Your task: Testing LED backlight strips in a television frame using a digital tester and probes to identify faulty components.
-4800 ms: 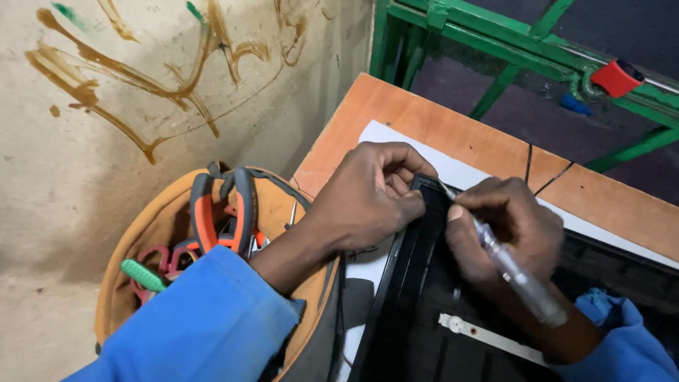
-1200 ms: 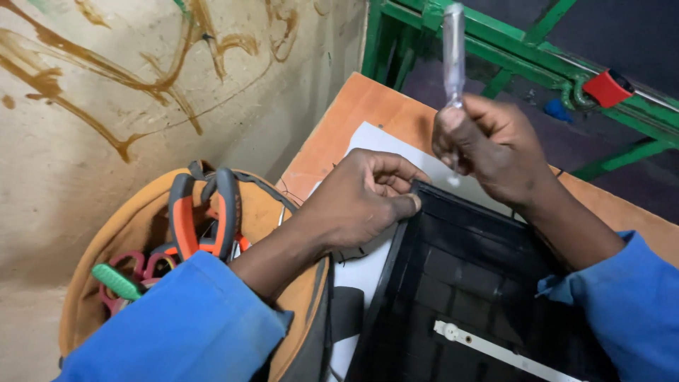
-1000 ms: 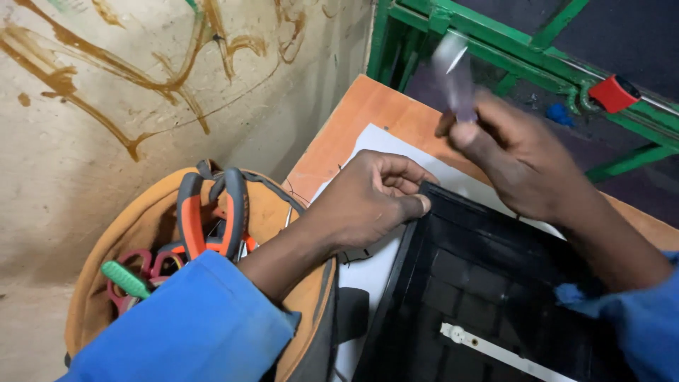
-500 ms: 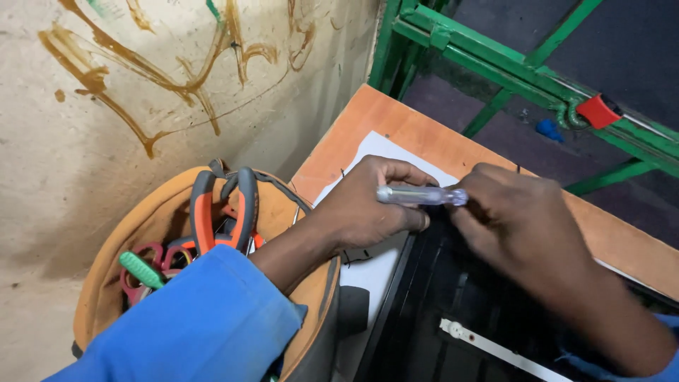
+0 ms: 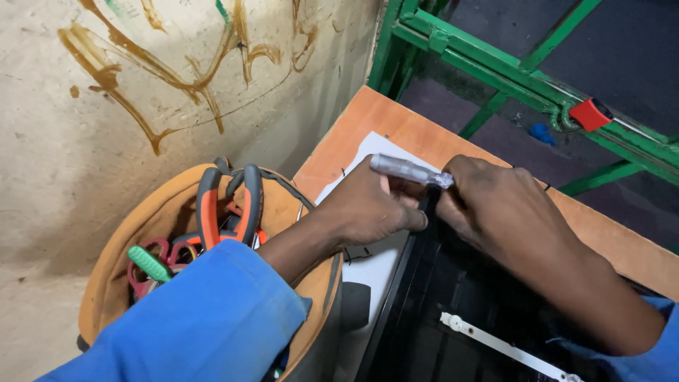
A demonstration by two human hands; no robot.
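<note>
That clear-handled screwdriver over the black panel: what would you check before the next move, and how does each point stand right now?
1. Screwdriver gripped: ok, the right hand holds it, handle pointing left.
2. Tip seated on a screw: cannot tell, the right hand hides it.
3. Black panel steadied: ok, the left hand presses at its top left corner.
4. Panel supported: ok, it lies on white paper on the wooden table.
5. White strip inside the panel kept free: ok, neither hand touches it.
6. Spare tools near: ok, orange-handled pliers stand in the tool bag by the left arm.
</note>
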